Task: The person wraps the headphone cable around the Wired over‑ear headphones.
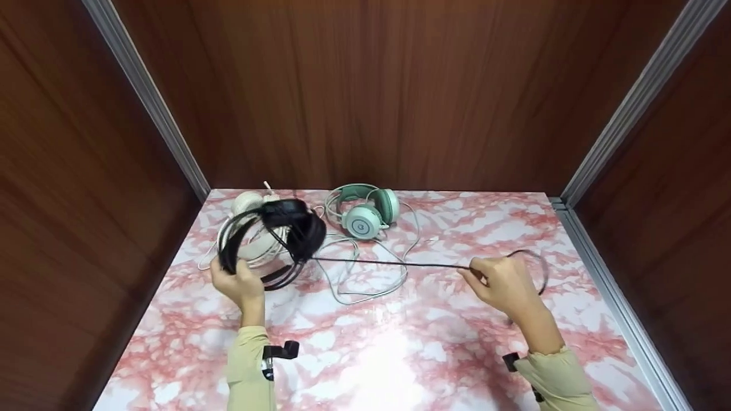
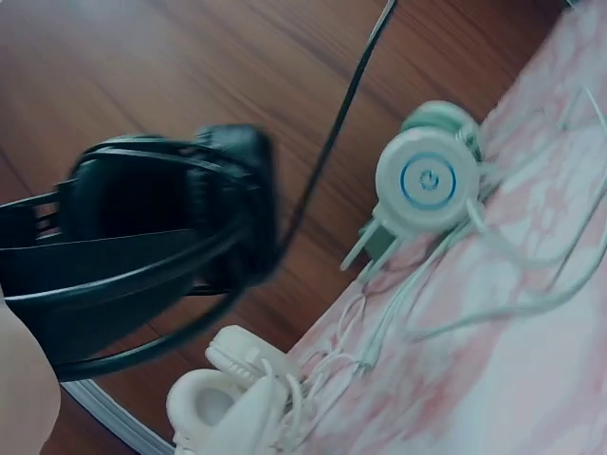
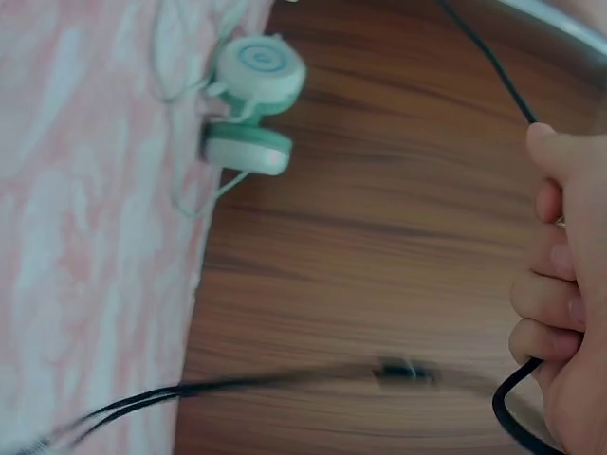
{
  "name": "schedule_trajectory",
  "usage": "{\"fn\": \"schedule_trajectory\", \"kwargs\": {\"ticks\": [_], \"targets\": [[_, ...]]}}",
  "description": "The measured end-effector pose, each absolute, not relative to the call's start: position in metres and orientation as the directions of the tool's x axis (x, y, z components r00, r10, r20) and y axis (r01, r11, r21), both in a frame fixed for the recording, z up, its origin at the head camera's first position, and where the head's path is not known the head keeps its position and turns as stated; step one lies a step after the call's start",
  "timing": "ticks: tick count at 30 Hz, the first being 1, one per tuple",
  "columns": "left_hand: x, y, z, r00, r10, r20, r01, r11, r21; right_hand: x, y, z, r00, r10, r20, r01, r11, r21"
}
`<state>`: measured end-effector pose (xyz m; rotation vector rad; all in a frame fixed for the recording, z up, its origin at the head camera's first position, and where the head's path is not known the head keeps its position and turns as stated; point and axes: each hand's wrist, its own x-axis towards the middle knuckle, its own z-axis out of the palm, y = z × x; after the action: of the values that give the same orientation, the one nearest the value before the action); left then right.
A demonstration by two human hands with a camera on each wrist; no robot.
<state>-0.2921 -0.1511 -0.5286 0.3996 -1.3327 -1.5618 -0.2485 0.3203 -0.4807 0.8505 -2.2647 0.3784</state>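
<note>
Black headphones (image 1: 305, 231) are held up at the left by my left hand (image 1: 240, 282), which grips them by the headband (image 1: 231, 245). In the left wrist view the black ear cups (image 2: 237, 204) hang beyond the band, and only a blurred edge of the hand shows. From the cups a black cable (image 1: 394, 262) stretches straight across to my right hand (image 1: 505, 282). That hand has its fingers curled round the cable, and the loose end (image 3: 403, 370) swings below it, blurred, with a darker thick piece on it.
Mint-green and white headphones (image 1: 362, 220) lie at the back middle, their pale cable (image 1: 371, 295) looped on the marbled table (image 1: 365, 342). White headphones (image 1: 246, 202) lie behind the black ones, partly hidden. Brown wood panels (image 1: 371, 97) with metal edge strips (image 1: 622, 108) enclose the table.
</note>
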Motion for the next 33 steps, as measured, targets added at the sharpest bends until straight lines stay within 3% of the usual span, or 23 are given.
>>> {"fn": "schedule_trajectory", "kwargs": {"ticks": [8, 13, 18, 21, 26, 30, 33], "targets": [[-0.296, -0.149, -0.514, -0.589, -0.543, 0.599, 0.436, 0.41, 0.801, -0.254, 0.319, -0.447, -0.447, -0.434, 0.782, -0.692, 0.722, 0.005], [-0.288, -0.146, -0.497, -0.725, -0.294, 0.623, 0.488, 0.419, 0.766, -0.266, 0.32, -0.435, -0.369, -0.363, 0.856, -0.681, 0.732, 0.017], [-0.266, -0.133, -0.46, -0.827, 0.045, 0.56, 0.538, 0.352, 0.766, -0.278, 0.319, -0.424, -0.324, -0.313, 0.892, -0.669, 0.743, 0.017], [-0.264, -0.126, -0.456, -0.862, 0.193, 0.468, 0.504, 0.25, 0.826, -0.285, 0.316, -0.42, -0.354, -0.281, 0.892, -0.666, 0.745, -0.03], [-0.276, -0.12, -0.481, -0.878, 0.328, 0.349, 0.37, 0.003, 0.929, -0.293, 0.31, -0.42, -0.452, -0.249, 0.857, -0.651, 0.749, -0.126], [-0.278, -0.113, -0.498, -0.836, 0.431, 0.34, 0.226, -0.294, 0.929, -0.299, 0.308, -0.422, -0.51, -0.267, 0.818, -0.619, 0.774, -0.134], [-0.277, -0.107, -0.51, -0.79, 0.495, 0.36, 0.058, -0.525, 0.849, -0.304, 0.306, -0.426, -0.545, -0.282, 0.79, -0.611, 0.779, -0.143]]}}
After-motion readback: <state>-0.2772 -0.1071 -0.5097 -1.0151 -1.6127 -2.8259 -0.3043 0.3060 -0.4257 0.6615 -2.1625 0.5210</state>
